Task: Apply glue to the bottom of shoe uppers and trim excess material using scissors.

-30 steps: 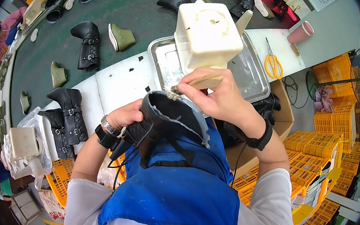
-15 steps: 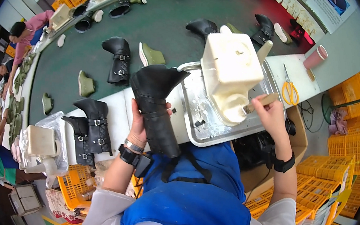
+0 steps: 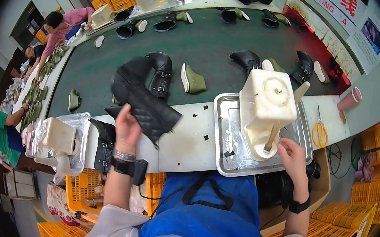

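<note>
A black boot upper (image 3: 143, 97) is tilted over the near edge of the bench, slightly smeared by motion. My left hand (image 3: 128, 128) grips its near side, with part of the fingers hidden behind it. On the right, a metal tray (image 3: 225, 122) carries a cream plastic pot (image 3: 269, 99) with a round spout-like cup at its front. A flat-handled brush (image 3: 273, 136) leans in that cup. Just right of the handle, my right hand (image 3: 293, 159) is apart from it, fingers loosely bent and holding nothing visible.
Beyond stand another black buckled boot upper (image 3: 161, 71) and a green wedge piece (image 3: 194, 81) on the dark green table (image 3: 218, 37). Scissors (image 3: 320, 132) and a pink cup (image 3: 350, 99) lie right of the tray. A second pot (image 3: 59, 135) stands left; co-workers sit beyond.
My left hand has carried the boot upper left and away from me, turning it. My right hand has let go of the brush, which now rests in the pot's cup. The view has shifted.
</note>
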### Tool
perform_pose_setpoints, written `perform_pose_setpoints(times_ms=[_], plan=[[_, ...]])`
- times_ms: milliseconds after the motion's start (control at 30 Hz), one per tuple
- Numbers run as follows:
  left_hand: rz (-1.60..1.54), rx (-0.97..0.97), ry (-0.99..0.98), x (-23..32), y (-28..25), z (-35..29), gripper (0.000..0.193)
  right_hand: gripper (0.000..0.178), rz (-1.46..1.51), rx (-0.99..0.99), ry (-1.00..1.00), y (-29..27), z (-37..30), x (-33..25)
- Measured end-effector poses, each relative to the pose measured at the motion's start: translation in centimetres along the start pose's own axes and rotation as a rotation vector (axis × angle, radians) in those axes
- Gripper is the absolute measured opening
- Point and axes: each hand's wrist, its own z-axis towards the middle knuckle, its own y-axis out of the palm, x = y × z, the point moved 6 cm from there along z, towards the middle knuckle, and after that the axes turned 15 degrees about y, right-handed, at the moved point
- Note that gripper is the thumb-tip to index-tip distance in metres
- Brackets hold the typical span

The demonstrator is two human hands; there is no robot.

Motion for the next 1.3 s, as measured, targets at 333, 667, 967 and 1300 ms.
perform_pose_setpoints(times_ms=[333,667,967,1300], plan=[[1.386,0.085,0.578,21.3,-5.2,13.6,0.06,0.015,0.185,0.214,0.186,-4.1,-2.1,8.4],[2.303,0.269,0.097,19.8,-22.4,21.2,0.062,0.009,-0.274,0.266,0.59,-5.0,-9.9,34.7],[2.26,-0.176,-0.638,14.8,-30.1,20.8,0.081,0.006,-0.197,0.26,0.908,-3.3,-13.6,32.7],[2.177,-0.372,-0.01,21.1,-18.3,22.3,0.054,0.013,-0.309,0.041,0.36,1.7,-12.4,26.8]])
